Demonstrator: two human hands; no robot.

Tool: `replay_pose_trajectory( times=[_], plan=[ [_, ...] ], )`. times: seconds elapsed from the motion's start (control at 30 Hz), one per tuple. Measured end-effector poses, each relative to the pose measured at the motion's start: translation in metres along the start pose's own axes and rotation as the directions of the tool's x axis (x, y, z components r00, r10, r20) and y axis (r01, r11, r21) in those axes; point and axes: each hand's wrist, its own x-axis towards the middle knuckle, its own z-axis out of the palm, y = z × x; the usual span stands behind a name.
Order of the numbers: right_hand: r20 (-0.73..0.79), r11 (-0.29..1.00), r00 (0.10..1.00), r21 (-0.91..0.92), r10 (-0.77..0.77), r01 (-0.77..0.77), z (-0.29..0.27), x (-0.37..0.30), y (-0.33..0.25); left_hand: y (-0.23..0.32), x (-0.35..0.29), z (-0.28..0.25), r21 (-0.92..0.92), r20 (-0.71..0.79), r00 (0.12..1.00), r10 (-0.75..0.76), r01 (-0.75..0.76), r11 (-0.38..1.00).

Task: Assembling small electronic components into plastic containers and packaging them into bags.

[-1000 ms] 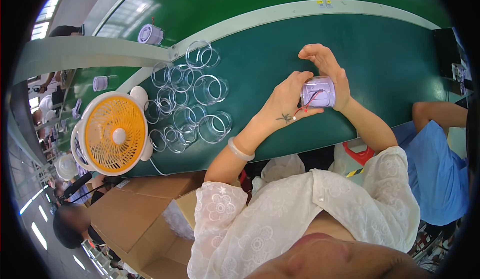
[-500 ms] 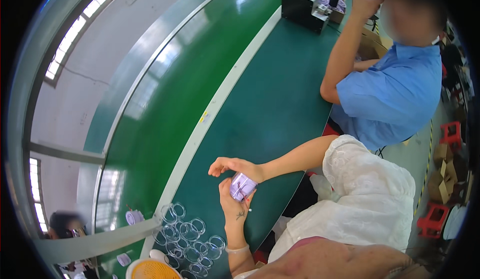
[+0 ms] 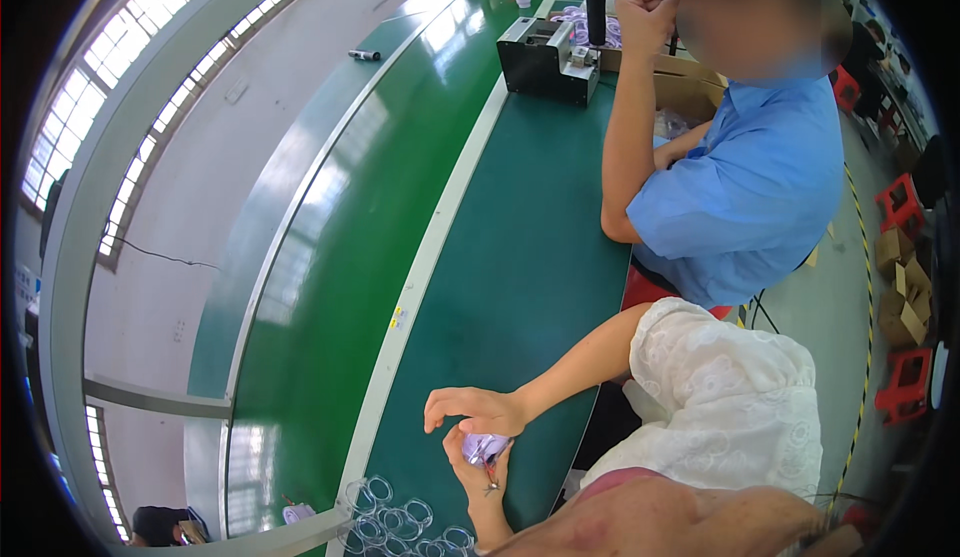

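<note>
A small round purple part (image 3: 483, 448) with a shiny clear surface sits in my left hand (image 3: 486, 482), whose fingers and thumb close round its sides. Thin red wire shows at the near edge of the part. My right hand (image 3: 485, 412) lies over the top of it, fingers stretched out past the far side and apart from the part. The heel of that hand is close to the part; whether it touches cannot be told. Several clear rings (image 3: 395, 527) lie loose on the green table (image 3: 470, 297), left of my left hand.
A co-worker in a blue shirt (image 3: 745, 192) sits to the right, an elbow at the table edge. A black machine (image 3: 550, 60) stands at the far end. Beyond a pale rail (image 3: 430, 242) runs a green belt (image 3: 340, 287), with a purple-white part (image 3: 297, 512) near the frame post.
The whole view has shifted, so the hands appear lower. My right hand now covers more of the purple part, which my left hand still holds.
</note>
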Motion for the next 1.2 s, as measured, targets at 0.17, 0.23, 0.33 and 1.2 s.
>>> replay_pose_trajectory(
  times=[0.17,0.23,0.33,1.2],
  plan=[
    [-0.027,0.879,0.939,0.363,0.343,-0.310,0.006,-0.007,0.006,-0.007,-0.006,-0.001,0.108,0.003,0.994,0.113,-0.113,0.988],
    [-0.024,0.881,0.945,0.369,0.327,-0.296,0.007,-0.010,0.007,-0.012,-0.007,-0.005,0.106,0.119,0.988,0.094,-0.107,0.989],
    [-0.039,0.958,0.980,0.219,0.196,-0.183,0.005,-0.009,0.003,-0.009,-0.006,-0.006,0.127,0.129,0.988,0.085,-0.102,0.987],
    [0.085,0.988,0.986,0.051,-0.146,0.142,0.002,-0.010,-0.007,0.004,-0.005,-0.004,-0.066,0.175,0.981,-0.077,0.090,0.994]
  ],
)
